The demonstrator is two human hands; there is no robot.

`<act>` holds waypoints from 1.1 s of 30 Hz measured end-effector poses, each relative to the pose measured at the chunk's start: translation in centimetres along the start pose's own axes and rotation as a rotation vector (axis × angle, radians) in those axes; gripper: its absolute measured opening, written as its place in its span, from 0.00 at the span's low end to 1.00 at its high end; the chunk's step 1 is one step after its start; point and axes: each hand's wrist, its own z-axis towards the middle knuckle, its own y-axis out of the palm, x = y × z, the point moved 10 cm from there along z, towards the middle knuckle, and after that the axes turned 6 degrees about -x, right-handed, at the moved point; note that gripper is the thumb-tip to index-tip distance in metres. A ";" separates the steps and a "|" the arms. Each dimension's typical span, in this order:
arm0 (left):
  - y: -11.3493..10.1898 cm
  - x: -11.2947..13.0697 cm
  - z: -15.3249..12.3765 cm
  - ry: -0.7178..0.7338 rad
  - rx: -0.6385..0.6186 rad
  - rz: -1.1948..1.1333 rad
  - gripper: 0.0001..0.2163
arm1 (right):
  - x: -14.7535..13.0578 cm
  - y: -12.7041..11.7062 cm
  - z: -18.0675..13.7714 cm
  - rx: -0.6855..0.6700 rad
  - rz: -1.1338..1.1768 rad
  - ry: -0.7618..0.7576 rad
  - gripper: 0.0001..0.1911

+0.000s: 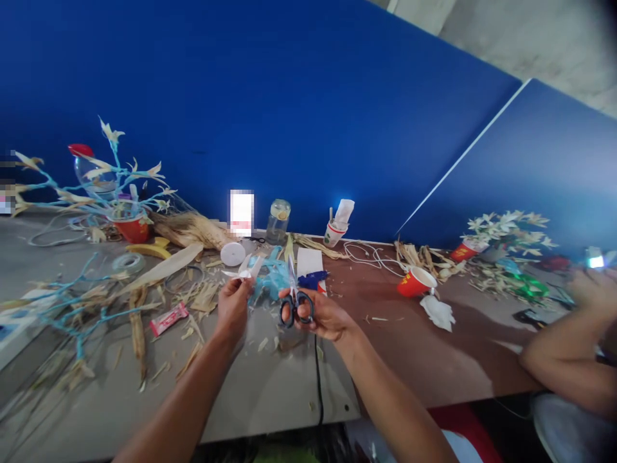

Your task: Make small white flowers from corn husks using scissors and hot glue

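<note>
Between the fingertips of my left hand [234,301] is a small white flower [247,270] with pointed petals. My right hand [324,314] has its fingers through the dark handles of a pair of scissors [292,289], whose blades point up and away from me. The blades look close together and stand apart from the flower. Just behind both hands lies crumpled light-blue plastic [270,273]. A dark-blue tool, perhaps a glue gun [313,279], rests beside the scissors, near a white square sheet [309,260].
Blue-wrapped branches [80,325] and husk scraps [205,296] spread over the left side. A red pot [131,228] holds a branching flower piece. Behind stand a glass jar [278,222] and a white cup [335,233]. A red paper cup [415,283] tilts at right, near another person's arm [563,347].
</note>
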 end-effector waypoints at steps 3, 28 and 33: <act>-0.2 -0.2 0.2 0.004 0.008 -0.032 0.13 | -1.1 -1.6 1.4 0.192 -0.100 -0.094 0.27; 1.0 -0.2 -0.5 -0.062 -0.008 -0.086 0.12 | 0.9 -0.1 5.0 0.335 -0.555 -0.354 0.19; 1.4 -0.4 -0.7 -0.075 -0.026 -0.138 0.12 | 1.4 -0.4 5.3 0.351 -0.578 -0.375 0.21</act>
